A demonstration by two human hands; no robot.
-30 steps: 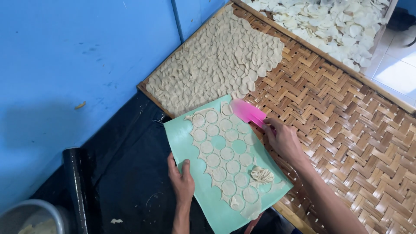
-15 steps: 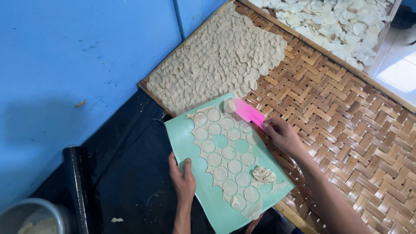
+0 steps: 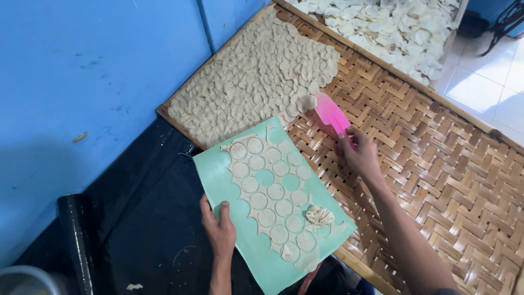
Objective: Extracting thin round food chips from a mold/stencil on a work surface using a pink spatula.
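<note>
**Dough rounds going from green board to woven tray by pink scraper**

The pink scraper (image 3: 331, 113) is out over the woven bamboo tray (image 3: 447, 180), blade tip just beside the near edge of the laid dough rounds (image 3: 256, 76), with one round on the blade tip (image 3: 309, 102), touching or nearly touching that edge. The right hand (image 3: 360, 155) has its fingers clamped on the scraper handle, blade pointing ahead of the fingertips toward the blue wall.

The left hand (image 3: 219, 232) has its fingers closed on the near-left edge of the green board (image 3: 229, 188), thumb on top, fingers under, as far as I can tell. Ahead of that thumb lies the cut dough sheet (image 3: 275, 205): rows of cut circles, several holes already showing green. A scrunched dough scrap (image 3: 319, 216) sits right of the thumb, near the board's lower right edge.

Doing this step well, my read:
- Keep the blade low and flat so the round slides off without folding.
- Place it butted to the last row, light overlap matching the existing pattern.
- Left grip keeps the board level; it overhangs the tray frame and could tip.
- Lift the next round from its edge, not through the web between circles.

Further out: a second tray of paler pieces (image 3: 393, 24) beyond the scraper, black sheeting (image 3: 136, 218) under the left wrist, a black roll (image 3: 76, 235) to its left.
</note>
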